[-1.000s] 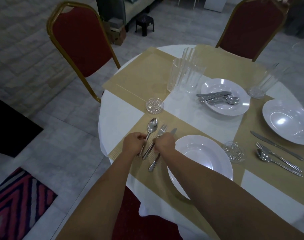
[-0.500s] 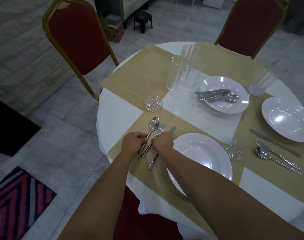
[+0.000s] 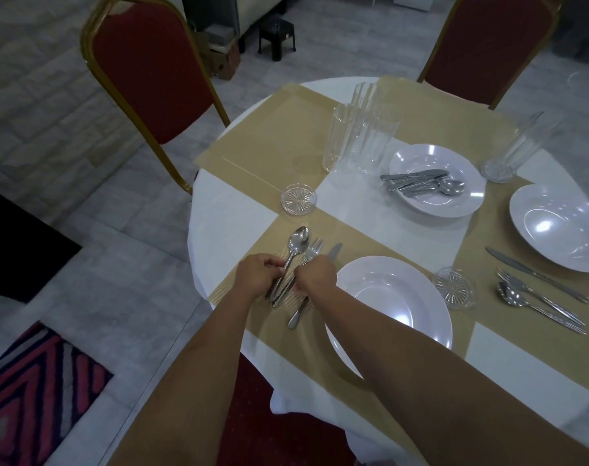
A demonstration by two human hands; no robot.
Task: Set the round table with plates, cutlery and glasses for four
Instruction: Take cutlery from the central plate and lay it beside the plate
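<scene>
On the near tan placemat point(image 3: 252, 317), a spoon point(image 3: 296, 242), a fork point(image 3: 312, 250) and a knife point(image 3: 299, 314) lie side by side, left of a white plate point(image 3: 393, 304). My left hand point(image 3: 257, 277) pinches the spoon's handle. My right hand point(image 3: 315, 275) grips the fork's handle and covers the knife's middle. A second plate point(image 3: 467, 203) holds spare cutlery point(image 3: 420, 185). A third plate point(image 3: 562, 230) at the right has a knife point(image 3: 535, 275), fork and spoon point(image 3: 538, 307) beside it. Tall glasses point(image 3: 357, 136) stand at the centre, another glass point(image 3: 514, 149) farther right.
The round table point(image 3: 225, 227) has a white cloth and several tan placemats. Two small glass coasters point(image 3: 298, 199) point(image 3: 454, 287) sit on it. Red chairs with gold frames point(image 3: 145, 68) point(image 3: 491, 42) stand behind. A patterned rug point(image 3: 27, 391) lies on the tiled floor at left.
Both hands stay on the spoon and fork handles; the two pieces have shifted slightly closer together. Nothing else on the table moved.
</scene>
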